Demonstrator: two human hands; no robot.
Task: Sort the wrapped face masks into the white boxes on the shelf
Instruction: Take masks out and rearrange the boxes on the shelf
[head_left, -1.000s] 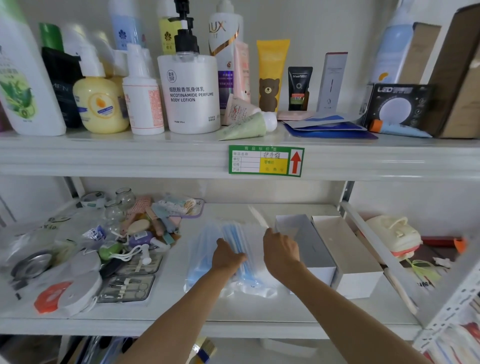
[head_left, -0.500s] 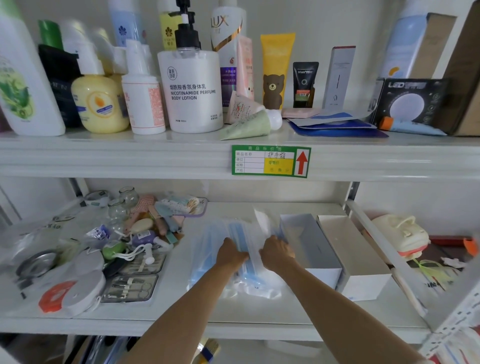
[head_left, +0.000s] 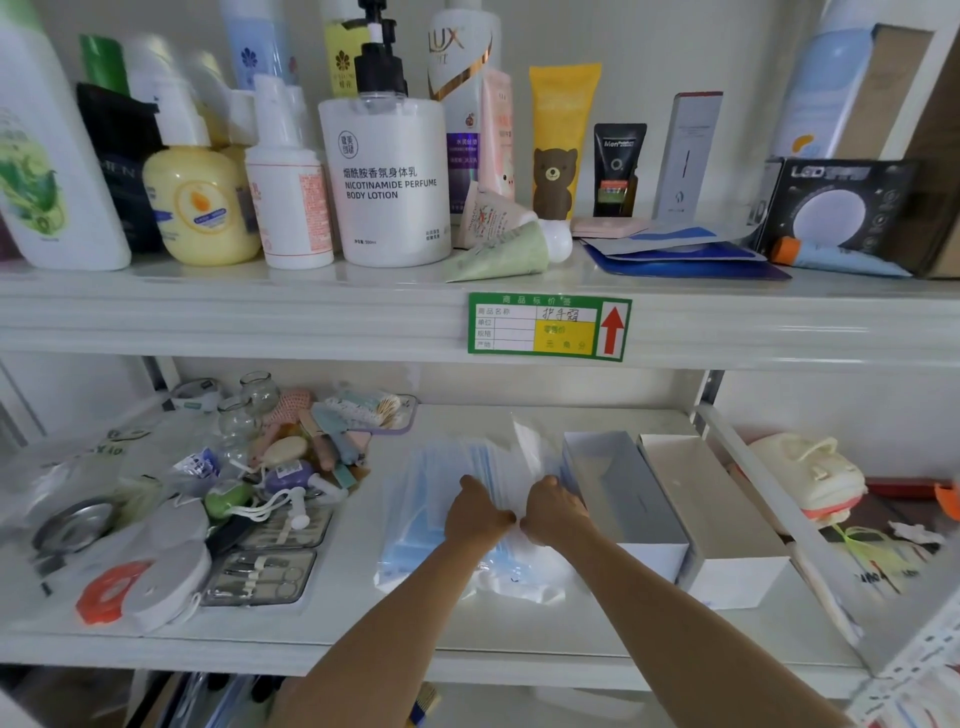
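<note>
Clear-wrapped blue face masks are gripped by left hand and right hand (knuckles touching), beside open white cardboard boxes.

Wrapped masks pile lies mid lower shelf, both hands on it side by side, two open boxes just right of it touching each other, toiletry clutter left, bottles on upper shelf above.
</note>
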